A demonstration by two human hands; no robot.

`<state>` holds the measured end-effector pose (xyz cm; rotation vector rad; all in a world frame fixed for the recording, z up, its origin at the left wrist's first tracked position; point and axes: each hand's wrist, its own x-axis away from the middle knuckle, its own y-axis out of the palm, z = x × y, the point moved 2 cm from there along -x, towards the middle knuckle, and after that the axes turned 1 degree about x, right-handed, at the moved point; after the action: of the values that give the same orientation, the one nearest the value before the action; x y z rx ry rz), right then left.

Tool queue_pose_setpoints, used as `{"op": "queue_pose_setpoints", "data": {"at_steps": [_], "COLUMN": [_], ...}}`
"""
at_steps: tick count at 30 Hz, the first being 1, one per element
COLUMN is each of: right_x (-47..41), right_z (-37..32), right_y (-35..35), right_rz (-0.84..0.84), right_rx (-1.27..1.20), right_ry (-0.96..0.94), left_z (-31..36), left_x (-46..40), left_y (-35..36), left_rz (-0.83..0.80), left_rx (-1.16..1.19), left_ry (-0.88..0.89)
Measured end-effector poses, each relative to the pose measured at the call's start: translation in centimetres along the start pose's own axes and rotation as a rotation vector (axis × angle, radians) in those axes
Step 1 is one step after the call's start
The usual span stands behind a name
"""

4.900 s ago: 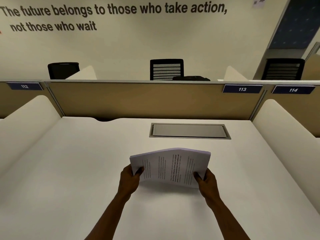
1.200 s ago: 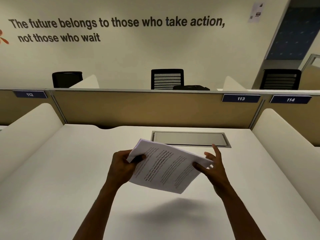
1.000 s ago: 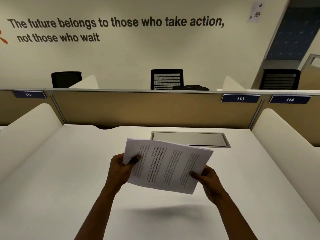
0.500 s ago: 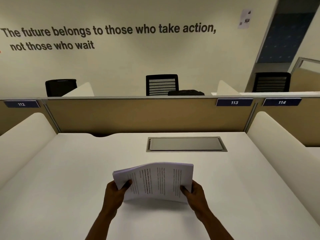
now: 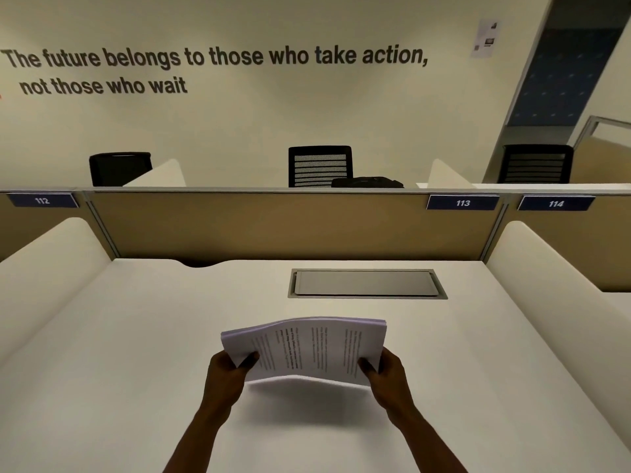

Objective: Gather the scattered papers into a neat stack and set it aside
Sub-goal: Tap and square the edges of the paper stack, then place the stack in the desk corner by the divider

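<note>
Evidently, I clamped the paper stack (image 5: pixel 309 349) between my left hand (image 5: pixel 227 373) and right hand (image 5: pixel 387 370), long axis crosswise, just nearside of the desk's cable hatch (image 5: pixel 367 284).

- Papers (image 5: pixel 317 349): thin white printed sheets, matt, bowed.
- Desk (image 5: pixel 136 353): smooth, white, faintly sheened.
- Hatch (image 5: pixel 367 283): grey brushed metal, dull shine.
- Partition (image 5: pixel 273 227): tan, cloth-like, matt, with a metal rail.
- Chair (image 5: pixel 320 165): black mesh back.
</note>
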<state>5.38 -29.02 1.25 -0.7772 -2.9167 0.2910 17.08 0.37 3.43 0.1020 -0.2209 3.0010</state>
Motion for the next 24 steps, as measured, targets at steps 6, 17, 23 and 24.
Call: {"op": "queue_pose_setpoints", "data": {"at_steps": [6,17,23,24], "right_x": [0.5,-2.4,-1.3,-0.8], "right_z": [0.6,-6.1,-7.5,-7.2], "right_y": [0.2,-1.6,0.3,1.4], "right_rz": [0.01,-0.005,0.101,0.026], "right_rx": [0.054,0.192,-0.273,-0.329], "right_ry": [0.021,-0.206,0.083,0.129], "left_z": [-1.5,0.9,2.3,2.4], "left_x": [0.2,1.3,2.0,2.1], "left_y": [0.0,-0.9,-0.1,0.2], "left_rz": [-0.009,0.014,0.064,0.068], "left_rx": [-0.037,0.209,0.51,0.553], "left_ry": [-0.069,-0.146,-0.224,-0.239]}}
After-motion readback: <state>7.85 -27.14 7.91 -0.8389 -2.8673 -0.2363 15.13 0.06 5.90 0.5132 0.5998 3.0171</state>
